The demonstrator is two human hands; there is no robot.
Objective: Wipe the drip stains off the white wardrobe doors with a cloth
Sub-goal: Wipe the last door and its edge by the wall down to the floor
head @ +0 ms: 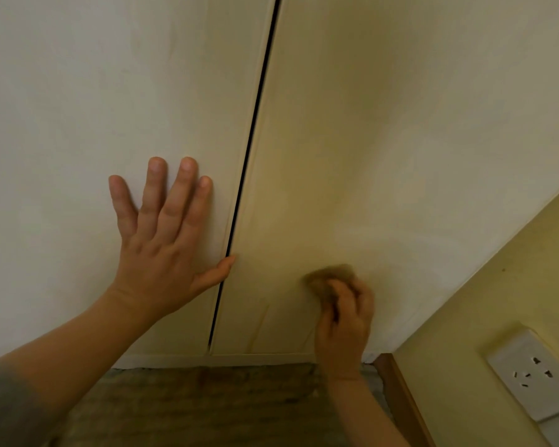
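My left hand [162, 250] lies flat, fingers spread, on the left door [62, 108]. My right hand [344, 324] grips the cloth [328, 279] against the right door [400, 140], beside a drip stain [260, 324].

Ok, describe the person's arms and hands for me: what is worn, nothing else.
Both hands are bare, no gloves. The left hand shows no ring or watch; the right hand is too blurred to tell. A grey sleeve ends partway up the left arm; both forearms are uncovered, and no sleeve shows on the right arm.
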